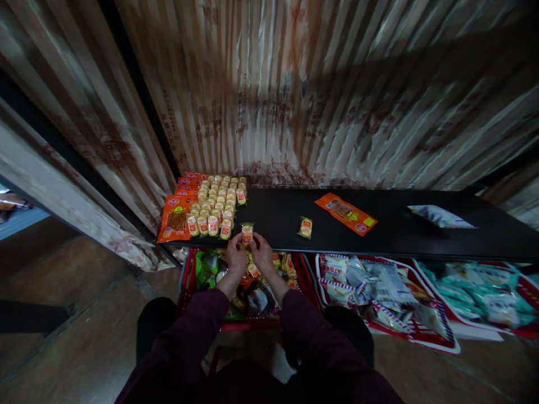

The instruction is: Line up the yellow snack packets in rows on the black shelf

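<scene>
Between the fingers of my left hand (236, 257) and my right hand (261, 255) stands a small yellow wrapped snack cake (247, 232), upright at the front edge of the black shelf (278, 209). Both hands are closed on its sides. Just to its left are rows of the same packaged cakes (214, 223), lined up toward the back. Orange snack packets (176, 219) overlap along the shelf's left end. One single yellow cake (305, 227) lies apart, to the right of my hands.
Under my forearms is a red basket (248, 325) of mixed snacks. Farther right stand a basket of white packets (385, 292) and one of teal packets (484, 289). An orange packet (346, 214) and a pale packet (440, 216) lie on the shelf. A curtain (269, 101) hangs behind.
</scene>
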### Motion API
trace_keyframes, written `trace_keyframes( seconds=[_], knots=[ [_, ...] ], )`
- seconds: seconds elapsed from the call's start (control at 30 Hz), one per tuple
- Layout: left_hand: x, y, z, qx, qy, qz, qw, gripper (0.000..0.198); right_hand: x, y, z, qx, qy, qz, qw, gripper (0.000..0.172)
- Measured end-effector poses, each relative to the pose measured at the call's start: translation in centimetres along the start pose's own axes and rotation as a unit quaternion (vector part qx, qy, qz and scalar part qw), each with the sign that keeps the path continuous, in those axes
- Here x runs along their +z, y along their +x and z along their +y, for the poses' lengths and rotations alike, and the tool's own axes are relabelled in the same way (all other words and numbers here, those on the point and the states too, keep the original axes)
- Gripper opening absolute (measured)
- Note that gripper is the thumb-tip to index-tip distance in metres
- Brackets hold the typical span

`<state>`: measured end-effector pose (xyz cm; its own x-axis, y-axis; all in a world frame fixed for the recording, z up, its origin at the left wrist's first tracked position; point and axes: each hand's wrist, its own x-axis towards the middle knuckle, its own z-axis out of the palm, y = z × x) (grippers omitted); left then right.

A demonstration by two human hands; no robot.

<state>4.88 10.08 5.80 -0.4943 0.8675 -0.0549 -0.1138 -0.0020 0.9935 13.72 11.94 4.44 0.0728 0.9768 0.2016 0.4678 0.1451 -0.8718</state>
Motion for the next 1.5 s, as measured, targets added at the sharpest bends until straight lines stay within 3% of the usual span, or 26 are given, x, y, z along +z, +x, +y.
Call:
trace_keyframes(
  seconds=[0.13, 0.3, 0.43, 0.87, 1.27, 1.5],
  knots=[
    [0.3, 0.8, -0.1, 0.004, 0.003, 0.003, 1.000, 0.033, 0.2, 0.8, -0.2, 0.008, -0.013, -0.017, 1.000, 0.036],
    [0.7, 1.8, 0.1, 0.038, 0.164, -0.005, 0.986, 0.037, 0.5, 1.8, 0.0, 0.025, -0.042, -0.024, 0.999, 0.036],
    [1.1, 2.3, 0.6, 0.050, 0.219, -0.018, 0.974, 0.038, 0.7, 2.6, 0.1, 0.017, -0.049, -0.029, 0.998, 0.035],
    [2.6, 4.1, 1.8, 0.046, 0.223, -0.019, 0.974, 0.033, 1.3, 5.3, 0.2, 0.014, -0.042, -0.020, 0.999, 0.035],
    [3.9, 6.1, 0.9, 0.026, 0.231, -0.020, 0.972, 0.032, 2.3, 7.9, 0.9, -0.014, -0.033, -0.011, 0.999, 0.031],
    [4.7, 7.1, 1.6, 0.022, 0.255, -0.021, 0.966, 0.034, 2.9, 9.4, 0.9, -0.002, -0.034, -0.019, 0.999, 0.033]
  ],
)
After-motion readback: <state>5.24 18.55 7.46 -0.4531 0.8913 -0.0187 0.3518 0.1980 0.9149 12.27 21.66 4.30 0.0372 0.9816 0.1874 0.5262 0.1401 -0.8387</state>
